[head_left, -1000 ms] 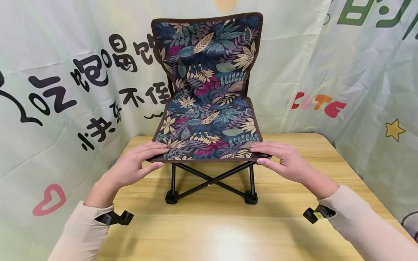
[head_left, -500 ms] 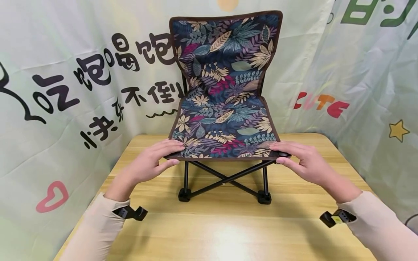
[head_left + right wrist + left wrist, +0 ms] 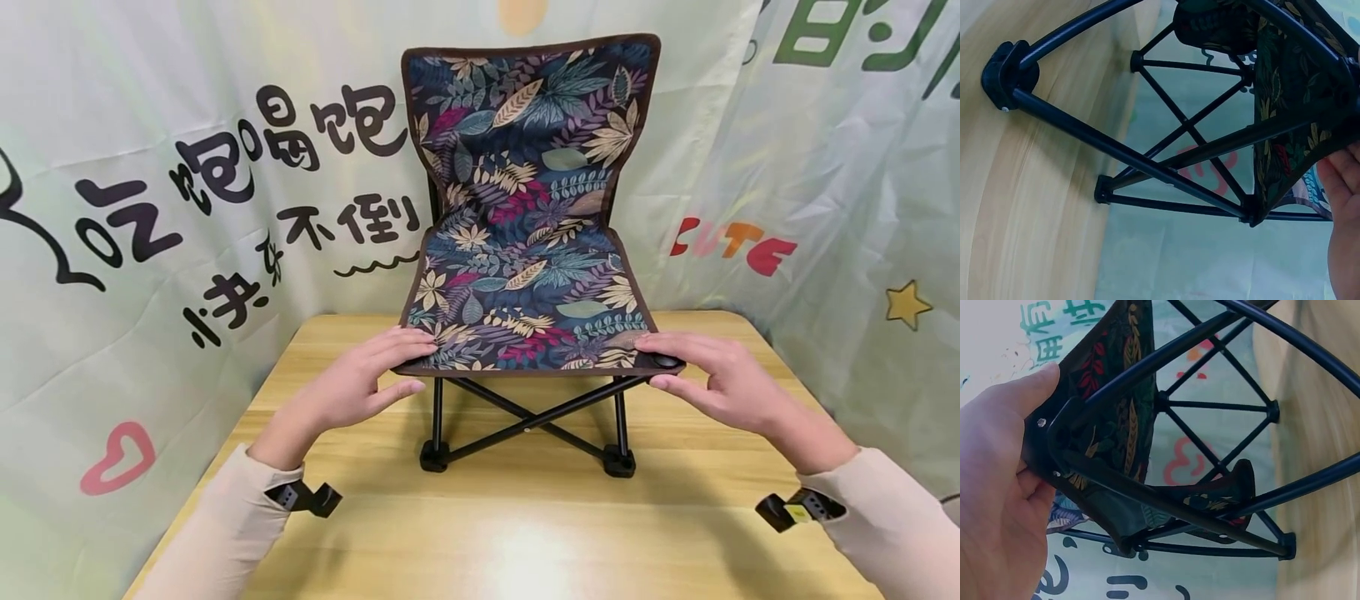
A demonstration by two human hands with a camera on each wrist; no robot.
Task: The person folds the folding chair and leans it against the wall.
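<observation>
An unfolded folding chair (image 3: 532, 292) with a dark leaf-print fabric seat and back stands upright, facing me. Its black crossed legs (image 3: 525, 425) end in black feet. My left hand (image 3: 352, 383) grips the front left corner of the seat, fingers on top and thumb at the front edge. In the left wrist view that thumb (image 3: 1044, 381) lies against the corner joint. At the front right corner, my right hand (image 3: 742, 383) holds the seat in the same way. The right wrist view shows part of this hand (image 3: 1344, 219) at the seat edge; its thumb is out of sight.
The chair stands on a wooden table (image 3: 525, 533). Behind and on both sides hangs a pale printed cloth (image 3: 187, 208) with lettering, a heart and a star. Each wrist wears a black camera mount (image 3: 303, 497).
The chair has shifted to the right across the table, with both hands keeping their hold on its front corners. Most of this shift came in the first half second.
</observation>
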